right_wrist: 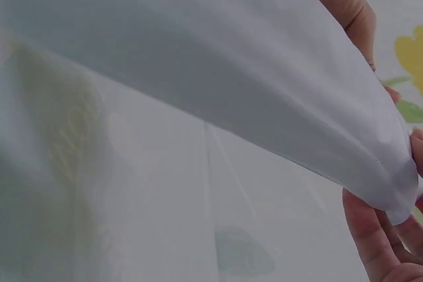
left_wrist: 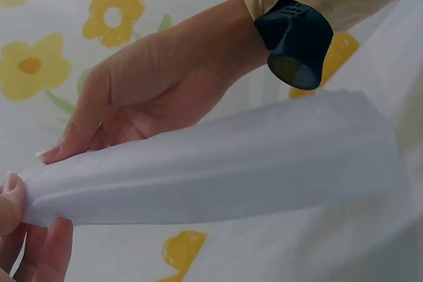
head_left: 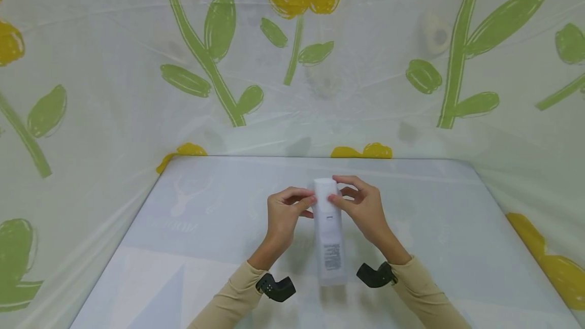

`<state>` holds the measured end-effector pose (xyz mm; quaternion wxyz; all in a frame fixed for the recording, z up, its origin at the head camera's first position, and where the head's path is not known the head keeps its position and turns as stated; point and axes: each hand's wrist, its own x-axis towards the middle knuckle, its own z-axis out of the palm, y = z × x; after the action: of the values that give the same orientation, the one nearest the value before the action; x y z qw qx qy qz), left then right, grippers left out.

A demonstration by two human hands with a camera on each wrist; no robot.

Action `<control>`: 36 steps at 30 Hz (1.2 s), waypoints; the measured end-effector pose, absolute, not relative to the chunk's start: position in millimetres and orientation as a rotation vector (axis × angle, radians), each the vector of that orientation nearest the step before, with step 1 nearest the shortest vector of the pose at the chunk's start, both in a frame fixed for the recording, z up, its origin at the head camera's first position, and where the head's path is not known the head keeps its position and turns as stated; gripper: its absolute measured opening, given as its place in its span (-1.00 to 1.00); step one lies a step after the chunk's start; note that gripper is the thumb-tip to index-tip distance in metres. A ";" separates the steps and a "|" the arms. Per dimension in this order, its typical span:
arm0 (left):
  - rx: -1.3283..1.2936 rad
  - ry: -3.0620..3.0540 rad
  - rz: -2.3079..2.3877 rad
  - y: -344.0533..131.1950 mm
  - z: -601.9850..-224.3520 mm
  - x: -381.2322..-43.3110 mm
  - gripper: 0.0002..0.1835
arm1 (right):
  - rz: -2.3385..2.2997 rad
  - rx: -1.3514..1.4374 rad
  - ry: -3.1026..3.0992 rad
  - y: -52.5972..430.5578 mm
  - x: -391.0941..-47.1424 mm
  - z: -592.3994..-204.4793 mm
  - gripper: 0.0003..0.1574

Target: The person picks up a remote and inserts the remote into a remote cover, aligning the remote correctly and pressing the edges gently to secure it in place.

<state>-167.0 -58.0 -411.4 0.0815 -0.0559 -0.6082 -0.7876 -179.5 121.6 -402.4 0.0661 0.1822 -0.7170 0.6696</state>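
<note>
A long white package [head_left: 328, 227] with small grey print on its front stands out between both hands, its lower end toward the person. My left hand [head_left: 284, 217] pinches its left edge near the top between thumb and fingers. At the opposite edge my right hand [head_left: 365, 209] grips the top part, thumb on the front and index finger over the upper end. In the left wrist view the smooth side of the package [left_wrist: 218, 176] stretches away from the fingertips. The right wrist view shows its plain, glossy surface [right_wrist: 264, 84] narrowing toward the fingers.
Beneath the hands lies a pale table [head_left: 219, 227] with faint printed patterns. A white curtain [head_left: 365, 105] with yellow flowers and green leaves hangs behind and along both sides. Dark wrist cameras [head_left: 276, 288] sit on both sleeves, close to the package's lower end.
</note>
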 end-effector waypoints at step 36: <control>-0.290 -2.220 -2.227 -57.4 -395.7 -159.6 -0.38 | 1.912 0.554 -2.221 129.8 -175.4 -405.4 -0.51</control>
<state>-159.6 -57.4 -395.7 -0.0083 -0.0918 -0.7030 -0.7052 -175.4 129.8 -405.4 0.0792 0.1853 -0.7423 0.6391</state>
